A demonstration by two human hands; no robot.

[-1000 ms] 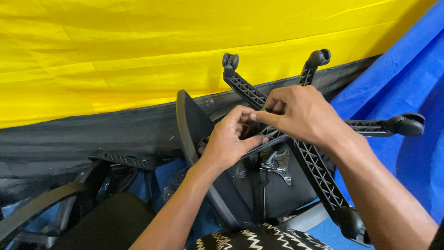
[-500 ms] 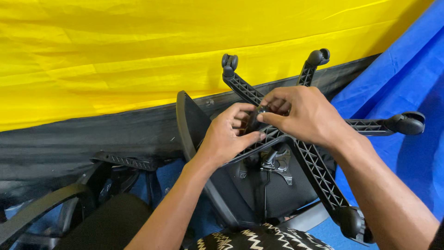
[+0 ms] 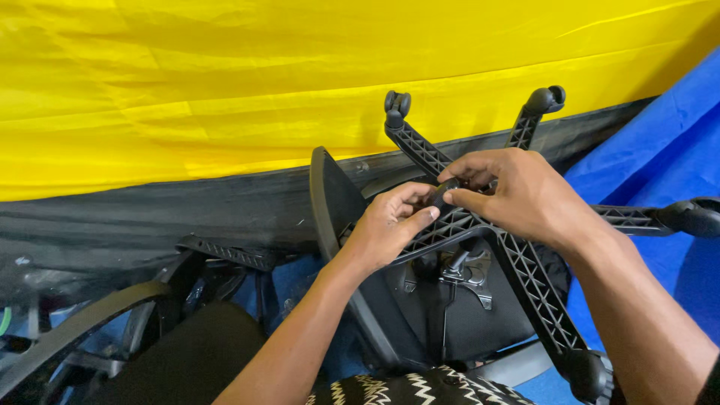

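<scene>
Both hands meet at the middle of a black star-shaped chair base [image 3: 525,270], which is upside down on top of a black chair seat [image 3: 450,315]. The left hand [image 3: 390,229] is curled almost shut, and its thumb and fingers pinch a small black part [image 3: 444,191] at the hub. The right hand [image 3: 517,195] is curled over the hub, with its fingertips touching the same small part.

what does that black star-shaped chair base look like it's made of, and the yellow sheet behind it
Star base: likely moulded plastic, matte black, with open ribbed lattice along each arm. Yellow sheet: looks like thin woven or coated fabric, slight sheen, soft creases and folds; exact fibre unclear.
</scene>
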